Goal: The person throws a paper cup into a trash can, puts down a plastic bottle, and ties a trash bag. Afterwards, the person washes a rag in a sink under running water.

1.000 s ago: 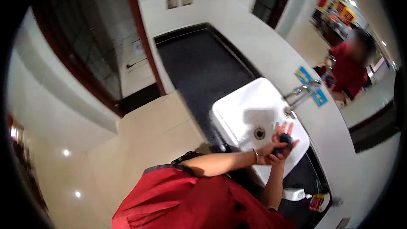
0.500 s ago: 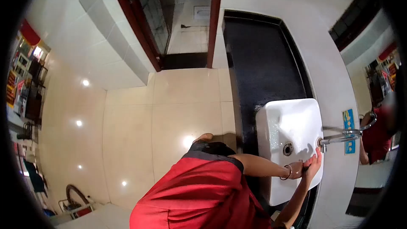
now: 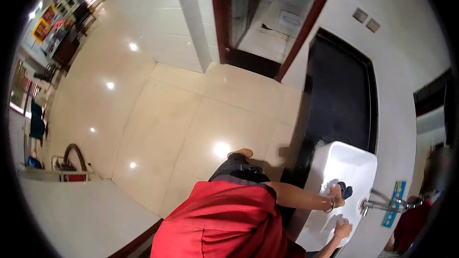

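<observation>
My left hand [image 3: 336, 196], with a bracelet at its wrist, is over the white sink [image 3: 366, 160]. Its fingers are closed around a small black bundle [image 3: 346, 190] that looks like wet cloth; part of it is hidden by the fingers. Nearer the sink's lower side is my right hand [image 3: 342, 229], apart from the left, its fingers curled in a loose fist with nothing visible in them. A chrome tap [image 3: 382, 205] reaches out from the wall above the basin.
The sink stands on a black counter [image 3: 337, 91] along the white wall, with a mirror [image 3: 430, 162] at the right. A doorway [image 3: 220, 19] is ahead on the left. Below lies tiled floor [image 3: 229, 110]; a white-topped surface [image 3: 71, 210] is at lower left.
The view has turned, moving the sink lower. My hands were close together with my right finger at the tap; now they are apart, and the black bundle shows clearly in my left hand.
</observation>
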